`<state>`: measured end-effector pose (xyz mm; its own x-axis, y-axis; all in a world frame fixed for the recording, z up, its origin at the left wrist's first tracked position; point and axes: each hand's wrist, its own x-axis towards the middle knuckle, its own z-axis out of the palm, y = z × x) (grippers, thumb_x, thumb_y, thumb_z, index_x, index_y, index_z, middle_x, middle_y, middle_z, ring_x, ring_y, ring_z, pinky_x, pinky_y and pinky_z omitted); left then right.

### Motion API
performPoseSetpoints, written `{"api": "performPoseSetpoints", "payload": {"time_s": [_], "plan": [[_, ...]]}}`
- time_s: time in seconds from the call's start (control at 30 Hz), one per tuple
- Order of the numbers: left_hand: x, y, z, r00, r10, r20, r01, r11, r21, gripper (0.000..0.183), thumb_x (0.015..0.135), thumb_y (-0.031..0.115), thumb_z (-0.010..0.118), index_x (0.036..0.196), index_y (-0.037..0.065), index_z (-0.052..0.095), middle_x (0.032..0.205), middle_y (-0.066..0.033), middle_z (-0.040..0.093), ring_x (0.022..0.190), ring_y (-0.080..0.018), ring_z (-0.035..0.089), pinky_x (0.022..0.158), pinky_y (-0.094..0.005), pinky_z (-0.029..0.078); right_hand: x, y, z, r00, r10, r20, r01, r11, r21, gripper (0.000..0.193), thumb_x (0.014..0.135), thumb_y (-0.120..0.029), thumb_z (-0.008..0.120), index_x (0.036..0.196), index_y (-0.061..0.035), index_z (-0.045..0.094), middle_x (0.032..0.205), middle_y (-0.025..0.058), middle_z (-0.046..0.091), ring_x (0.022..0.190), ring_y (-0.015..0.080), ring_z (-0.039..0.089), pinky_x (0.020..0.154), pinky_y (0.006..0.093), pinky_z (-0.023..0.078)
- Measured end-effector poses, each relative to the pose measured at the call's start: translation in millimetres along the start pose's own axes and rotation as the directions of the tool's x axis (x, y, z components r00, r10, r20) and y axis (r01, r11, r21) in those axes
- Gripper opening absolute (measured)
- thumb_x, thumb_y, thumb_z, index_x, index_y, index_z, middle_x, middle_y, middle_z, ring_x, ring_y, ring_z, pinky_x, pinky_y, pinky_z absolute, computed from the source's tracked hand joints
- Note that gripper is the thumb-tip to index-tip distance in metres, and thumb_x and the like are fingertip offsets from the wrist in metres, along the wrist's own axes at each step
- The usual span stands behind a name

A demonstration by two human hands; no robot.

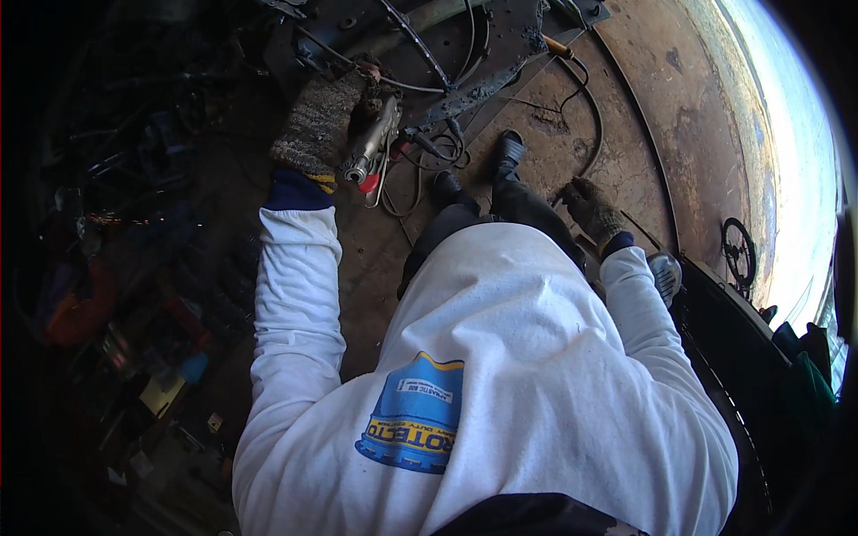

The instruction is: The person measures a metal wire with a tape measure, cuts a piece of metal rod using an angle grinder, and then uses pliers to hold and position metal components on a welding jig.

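My left hand (317, 125), in a grey knitted glove, reaches up to the dark metal frame (487, 94) at the top. Its fingers are curled beside the frame, and what they grip is hidden. Close against its right side is a pair of metal locking pliers (375, 143). A red piece (368, 183) shows by the end of the pliers. My right hand (592, 210), gloved too, is low at my right side with its fingers bent, beside a black cable (597, 147). I cannot make out what it holds. A grey rounded tool part (664, 275) shows beyond my right forearm.
An orange-handled tool (559, 46) with a cable rests by the frame. Loose cables (420, 170) loop near my feet. Dark clutter with a yellow piece (163, 393) lies at the left, where small sparks (116, 219) show. A black wheel (739, 255) stands at the right.
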<state>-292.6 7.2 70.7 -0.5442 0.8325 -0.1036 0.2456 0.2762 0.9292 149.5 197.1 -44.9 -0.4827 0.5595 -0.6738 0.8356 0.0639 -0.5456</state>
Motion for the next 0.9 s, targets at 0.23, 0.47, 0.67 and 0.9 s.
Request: {"api": "performPoseSetpoints", "payload": {"time_s": [0.23,0.47,0.67,0.9], "plan": [[0,13,4,0.999,-0.037,0.04,0.034,0.997,0.063,0.027,0.096,0.026,0.064,0.113,0.006,0.067,0.106,-0.0034,0.067,0.095,-0.011,0.06,0.086,-0.0288,0.048,-7,-10,3,0.999,0.013,-0.036,-0.015,0.998,-0.059,0.039,0.097,-0.037,0.053,0.112,-0.0037,0.066,0.111,0.0203,0.068,0.107,0.0354,0.063,0.09,0.0427,0.048],[1,13,-2,0.987,0.087,0.132,-0.129,0.927,0.352,0.027,0.099,0.022,0.054,0.119,0.008,0.065,0.115,-0.0101,0.065,0.105,-0.0234,0.061,0.091,-0.0369,0.049,-11,-13,0,1.0,0.028,-0.003,-0.028,1.0,-0.011,0.038,0.098,-0.036,0.052,0.111,-0.0046,0.067,0.107,0.0187,0.069,0.103,0.0344,0.064,0.089,0.042,0.049],[-4,37,6,0.998,-0.014,0.058,-0.002,0.965,0.263,0.029,0.098,0.029,0.059,0.115,0.006,0.065,0.106,-0.0059,0.066,0.096,-0.0137,0.06,0.086,-0.0307,0.046,-14,-16,-1,0.999,0.037,-0.004,-0.037,0.999,-0.019,0.036,0.098,-0.034,0.051,0.109,-0.0055,0.069,0.105,0.0175,0.07,0.1,0.032,0.065,0.087,0.0414,0.049],[-1,24,5,0.998,-0.021,0.056,0.008,0.976,0.216,0.029,0.099,0.027,0.059,0.115,0.004,0.065,0.108,-0.009,0.066,0.1,-0.0167,0.061,0.088,-0.0321,0.047,-7,-4,-1,0.998,0.053,0.043,-0.054,0.998,0.02,0.035,0.097,-0.034,0.052,0.111,-0.0061,0.069,0.106,0.0171,0.07,0.101,0.0314,0.065,0.089,0.0405,0.049]]}}
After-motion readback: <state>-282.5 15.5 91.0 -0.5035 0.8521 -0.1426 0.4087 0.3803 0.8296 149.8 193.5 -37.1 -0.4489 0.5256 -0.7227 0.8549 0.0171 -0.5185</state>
